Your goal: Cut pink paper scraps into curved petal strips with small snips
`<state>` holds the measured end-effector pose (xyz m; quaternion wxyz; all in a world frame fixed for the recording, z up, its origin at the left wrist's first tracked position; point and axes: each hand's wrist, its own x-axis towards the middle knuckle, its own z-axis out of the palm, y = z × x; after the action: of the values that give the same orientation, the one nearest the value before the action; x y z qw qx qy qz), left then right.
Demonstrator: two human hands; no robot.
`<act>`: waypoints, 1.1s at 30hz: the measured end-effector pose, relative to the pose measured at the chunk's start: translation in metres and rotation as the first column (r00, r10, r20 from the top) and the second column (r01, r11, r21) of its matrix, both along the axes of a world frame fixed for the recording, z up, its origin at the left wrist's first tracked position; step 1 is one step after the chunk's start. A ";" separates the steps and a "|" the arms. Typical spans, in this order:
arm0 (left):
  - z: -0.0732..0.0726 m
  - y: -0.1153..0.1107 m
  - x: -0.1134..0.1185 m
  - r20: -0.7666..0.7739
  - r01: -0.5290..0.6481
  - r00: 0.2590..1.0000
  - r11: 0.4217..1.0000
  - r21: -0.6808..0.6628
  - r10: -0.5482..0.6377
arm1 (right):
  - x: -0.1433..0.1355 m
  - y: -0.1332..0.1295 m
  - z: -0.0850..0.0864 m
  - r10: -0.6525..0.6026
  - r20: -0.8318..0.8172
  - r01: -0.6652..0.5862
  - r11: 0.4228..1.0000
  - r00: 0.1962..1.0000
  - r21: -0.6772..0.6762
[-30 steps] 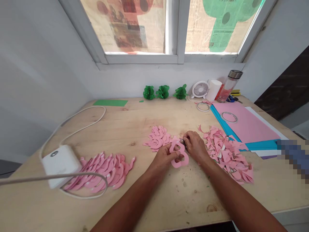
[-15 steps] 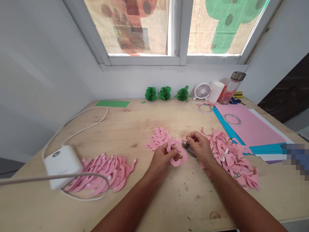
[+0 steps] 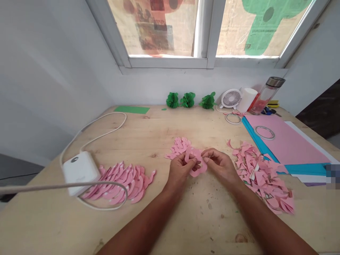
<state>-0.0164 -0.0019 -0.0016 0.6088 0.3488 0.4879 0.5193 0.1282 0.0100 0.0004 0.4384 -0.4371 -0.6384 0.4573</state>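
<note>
Both hands meet over the middle of the wooden table (image 3: pixel 159 226). My left hand (image 3: pixel 182 171) and my right hand (image 3: pixel 220 164) pinch one pink paper cut-out (image 3: pixel 197 160) between them, left fingers on its left edge, right fingertips on its right side. Just behind it lies a small pile of pink cut shapes (image 3: pixel 179 146). To the right of my right hand sprawls a heap of pink paper scraps (image 3: pixel 261 177). A fan of long pink curved pieces (image 3: pixel 124 181) lies to the left.
A white power adapter (image 3: pixel 81 171) with looping cable sits at left. Three green paper ornaments (image 3: pixel 187 100), a small fan (image 3: pixel 230 98), a white cup, a bottle (image 3: pixel 264 96), tape rings (image 3: pixel 264 132) and pink, blue and white sheets (image 3: pixel 287 143) fill the back right. Green paper (image 3: pixel 132 109) lies at back left.
My right hand has let go of a small metal tool it held earlier and now pinches the pink cut-out together with the left hand. The view shifted a little to the left.
</note>
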 end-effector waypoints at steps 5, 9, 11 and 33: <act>-0.001 -0.002 0.002 -0.007 -0.026 1.000 1.000 0.007 0.026 | -0.002 0.000 -0.005 0.004 0.027 -0.005 1.000 1.000 0.019; -0.002 -0.002 0.001 0.023 -0.060 0.998 0.998 0.016 0.059 | 0.000 -0.001 -0.006 -0.011 0.035 0.011 1.000 0.999 -0.004; -0.001 -0.002 0.000 0.028 -0.074 0.997 0.997 0.015 0.073 | 0.000 -0.001 -0.006 -0.011 0.055 0.013 0.999 0.998 -0.031; -0.003 -0.004 0.001 -0.067 0.007 0.998 1.000 0.023 -0.005 | -0.006 -0.003 -0.006 -0.073 0.079 0.081 0.991 0.994 -0.107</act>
<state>-0.0150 -0.0060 -0.0046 0.5895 0.3744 0.5010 0.5112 0.1221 0.0072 -0.0055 0.4066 -0.5020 -0.6108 0.4578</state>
